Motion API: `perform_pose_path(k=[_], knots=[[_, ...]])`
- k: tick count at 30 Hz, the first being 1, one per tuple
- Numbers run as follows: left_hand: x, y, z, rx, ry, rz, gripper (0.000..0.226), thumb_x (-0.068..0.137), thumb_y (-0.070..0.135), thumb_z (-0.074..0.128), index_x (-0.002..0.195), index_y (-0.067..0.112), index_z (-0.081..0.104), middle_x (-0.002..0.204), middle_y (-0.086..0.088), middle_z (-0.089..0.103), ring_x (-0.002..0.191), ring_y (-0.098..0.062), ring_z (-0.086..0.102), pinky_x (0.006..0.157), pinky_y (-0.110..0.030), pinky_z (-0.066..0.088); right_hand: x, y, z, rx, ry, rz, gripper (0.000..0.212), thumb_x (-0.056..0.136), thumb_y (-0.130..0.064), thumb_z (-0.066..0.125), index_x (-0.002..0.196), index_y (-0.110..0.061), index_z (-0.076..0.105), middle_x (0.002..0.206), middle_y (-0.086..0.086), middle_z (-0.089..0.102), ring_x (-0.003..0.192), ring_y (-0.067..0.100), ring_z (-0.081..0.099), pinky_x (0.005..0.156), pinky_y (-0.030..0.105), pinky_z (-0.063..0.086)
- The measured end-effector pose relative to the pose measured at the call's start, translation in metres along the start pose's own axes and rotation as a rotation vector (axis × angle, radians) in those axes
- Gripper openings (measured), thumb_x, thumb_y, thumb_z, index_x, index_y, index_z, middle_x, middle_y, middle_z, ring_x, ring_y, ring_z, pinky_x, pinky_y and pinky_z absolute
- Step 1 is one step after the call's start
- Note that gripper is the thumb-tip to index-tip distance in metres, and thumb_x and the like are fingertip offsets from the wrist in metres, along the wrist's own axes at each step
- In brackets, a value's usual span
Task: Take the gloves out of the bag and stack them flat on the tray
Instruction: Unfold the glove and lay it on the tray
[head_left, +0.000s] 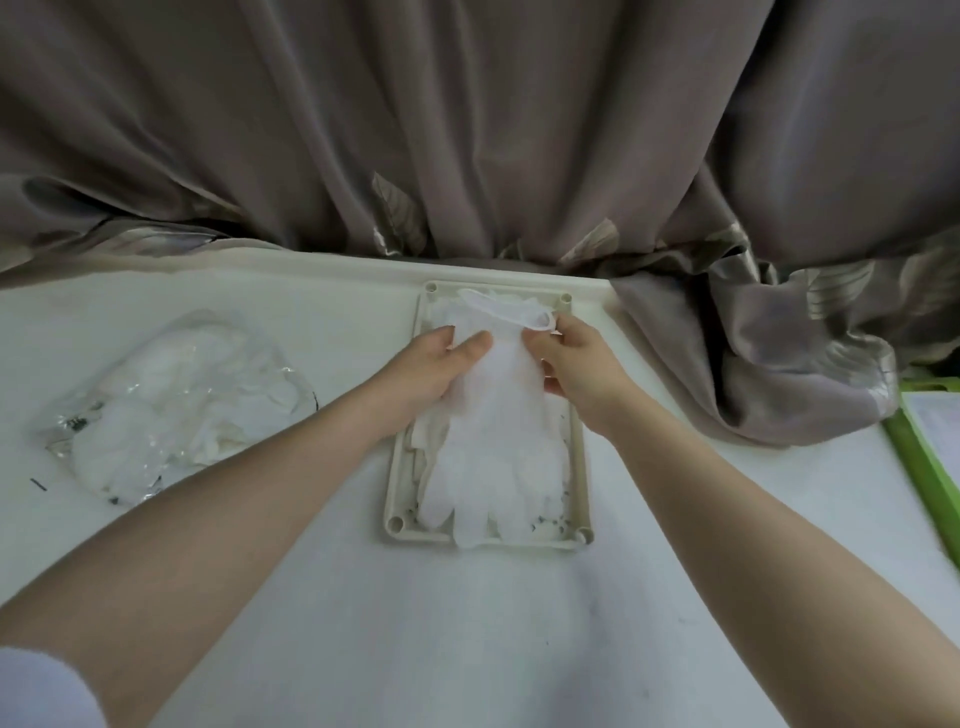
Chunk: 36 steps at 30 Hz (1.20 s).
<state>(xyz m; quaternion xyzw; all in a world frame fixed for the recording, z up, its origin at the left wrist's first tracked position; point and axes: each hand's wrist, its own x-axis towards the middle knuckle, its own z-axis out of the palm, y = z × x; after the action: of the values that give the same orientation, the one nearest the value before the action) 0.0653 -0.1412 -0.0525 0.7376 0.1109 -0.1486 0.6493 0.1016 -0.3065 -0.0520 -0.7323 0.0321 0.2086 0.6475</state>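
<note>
1. Head view, glove: I see a thin, white, translucent top glove lying lengthwise on the tray. Its fingers point toward me and reach the near rim; one fingertip overhangs that rim slightly. Its cuff lies at the far end, raised and rolled at the edge.
2. Head view, stack: More white gloves lie under the top glove. Their edges show along its left side, inside the tray.
3. Head view, tray: The tray is pale, rectangular, with a round post at each corner. It sits on the white table, its far end close to the table's back edge.
4. Head view, left hand: It rests on the left side of the glove near the cuff. The fingers are nearly straight and press the glove down; I see no pinch.
5. Head view, right hand: It is at the right side of the cuff. The fingers are curled and pinch the cuff edge, holding it slightly above the tray.
6. Head view, bag: A clear, crumpled plastic bag lies on the table, well left of the tray and apart from both hands. White gloves show through it.
7. Head view, surroundings: A grey-brown curtain hangs behind the table. A green-edged board lies at the right edge.
</note>
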Motion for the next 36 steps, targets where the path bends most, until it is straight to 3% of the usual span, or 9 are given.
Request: perform_pose_path(k=[9, 12, 16, 19, 22, 28, 31, 33, 36], knots=[[0.022, -0.026, -0.018, 0.364, 0.160, 0.053, 0.024, 0.087, 0.019, 0.065, 0.106, 0.019, 0.050, 0.089, -0.002, 0.060, 0.077, -0.019, 0.058, 0.066, -0.027, 0.044, 0.047, 0.019, 0.014, -0.263, 0.270, -0.027, 0.009, 0.091, -0.017, 0.050, 0.096, -0.011, 0.054, 0.078, -0.001, 0.056, 0.075, 0.021, 0.054, 0.067, 0.033, 0.045], [0.020, -0.042, -0.019, 0.925, 0.320, 0.389, 0.047, 0.084, 0.028, 0.063, 0.123, 0.008, 0.047, 0.106, -0.010, 0.053, 0.090, -0.026, 0.055, 0.075, -0.033, 0.043, 0.041, 0.028, 0.016, -0.405, 0.287, -0.093, 0.034, 0.093, -0.013, 0.052, 0.126, -0.011, 0.045, 0.110, 0.002, 0.056, 0.102, 0.024, 0.055, 0.090, 0.036, 0.045], [0.019, -0.051, -0.010, 1.209, 0.269, 0.818, 0.038, 0.079, 0.035, 0.045, 0.108, 0.014, 0.059, 0.127, -0.007, 0.042, 0.113, -0.026, 0.041, 0.091, -0.037, 0.030, 0.011, 0.053, 0.022, -0.866, 0.366, -0.619, 0.042, 0.084, -0.012, 0.052, 0.125, -0.005, 0.048, 0.135, 0.022, 0.044, 0.121, 0.035, 0.043, 0.100, 0.041, 0.036], [0.021, -0.050, -0.007, 1.380, 0.006, 0.634, 0.058, 0.088, 0.050, 0.040, 0.135, 0.016, 0.048, 0.156, -0.003, 0.019, 0.141, -0.021, 0.011, 0.110, -0.039, 0.005, -0.001, 0.071, 0.025, -1.005, 0.003, -0.731, 0.056, 0.085, -0.030, 0.039, 0.133, -0.002, 0.044, 0.139, 0.023, 0.043, 0.129, 0.033, 0.041, 0.107, 0.048, 0.035], [0.020, -0.053, -0.016, 1.528, -0.152, 0.262, 0.101, 0.079, 0.077, 0.035, 0.151, 0.017, -0.001, 0.158, 0.005, -0.017, 0.143, -0.018, -0.022, 0.110, -0.044, -0.021, -0.006, 0.073, 0.012, -1.163, -0.301, -0.332, 0.099, 0.078, -0.072, 0.021, 0.152, -0.008, 0.004, 0.161, 0.006, 0.003, 0.147, 0.015, 0.000, 0.119, 0.045, -0.004], [0.008, -0.058, -0.042, 1.614, -0.138, 0.155, 0.121, 0.066, 0.087, 0.038, 0.150, 0.015, -0.010, 0.158, 0.001, -0.018, 0.142, -0.022, -0.026, 0.112, -0.047, -0.020, -0.012, 0.057, 0.005, -1.447, -0.397, -0.065, 0.139, 0.058, -0.084, 0.057, 0.148, -0.012, -0.020, 0.157, 0.002, -0.025, 0.144, 0.016, -0.024, 0.115, 0.050, -0.015], [-0.009, -0.052, -0.055, 1.475, -0.039, 0.359, 0.103, 0.075, 0.078, 0.035, 0.150, 0.010, 0.016, 0.159, -0.004, 0.007, 0.146, -0.022, -0.004, 0.116, -0.038, -0.006, -0.024, 0.031, 0.012, -1.421, -0.328, -0.010, 0.113, 0.068, -0.083, 0.049, 0.150, -0.012, 0.017, 0.160, 0.007, -0.001, 0.146, 0.025, 0.010, 0.118, 0.046, 0.011], [-0.022, -0.051, -0.067, 1.306, 0.085, 0.572, 0.072, 0.082, 0.060, 0.035, 0.124, 0.006, 0.057, 0.140, -0.011, 0.046, 0.137, -0.026, 0.028, 0.111, -0.041, 0.023, -0.032, 0.017, 0.020, -1.356, -0.132, -0.110, 0.073, 0.086, -0.068, 0.041, 0.131, -0.011, 0.048, 0.144, 0.009, 0.036, 0.123, 0.027, 0.046, 0.099, 0.038, 0.040], [-0.039, -0.059, -0.092, 1.209, 0.251, 0.783, 0.032, 0.087, 0.030, 0.043, 0.086, 0.007, 0.066, 0.116, -0.013, 0.061, 0.119, -0.027, 0.041, 0.095, -0.041, 0.036, -0.044, 0.001, 0.049, -1.255, 0.055, -0.338, 0.038, 0.098, -0.040, 0.041, 0.102, -0.007, 0.059, 0.107, 0.005, 0.055, 0.091, 0.026, 0.058, 0.069, 0.033, 0.048]])
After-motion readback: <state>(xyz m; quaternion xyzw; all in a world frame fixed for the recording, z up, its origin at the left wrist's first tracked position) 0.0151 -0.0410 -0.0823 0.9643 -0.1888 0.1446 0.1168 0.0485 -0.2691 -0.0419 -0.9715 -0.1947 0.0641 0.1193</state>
